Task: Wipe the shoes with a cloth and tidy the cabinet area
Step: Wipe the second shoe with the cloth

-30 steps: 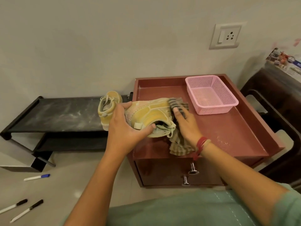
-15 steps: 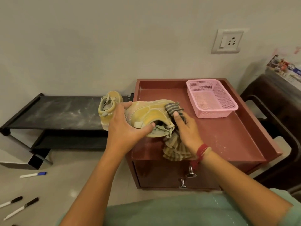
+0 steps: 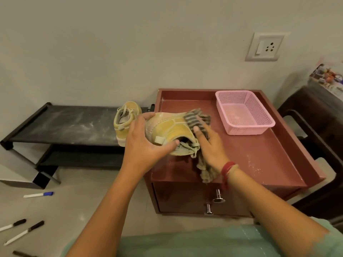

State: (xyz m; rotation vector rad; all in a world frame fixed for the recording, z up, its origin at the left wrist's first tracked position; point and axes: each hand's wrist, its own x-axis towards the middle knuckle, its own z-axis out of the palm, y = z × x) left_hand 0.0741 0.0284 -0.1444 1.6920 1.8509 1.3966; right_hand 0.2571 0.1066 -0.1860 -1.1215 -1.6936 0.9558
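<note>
Left hand (image 3: 143, 145) grips dusty yellow shoe (image 3: 167, 130); striped cloth (image 3: 196, 121) pressed.

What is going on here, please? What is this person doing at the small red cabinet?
A person is cleaning a yellow shoe above the red cabinet. The left hand grips the shoe at its heel end, and the right hand presses a striped cloth against its side. The second yellow shoe stands on the dusty black rack beside the cabinet. A pink basket sits on the cabinet top, and some markers lie on the floor.
</note>
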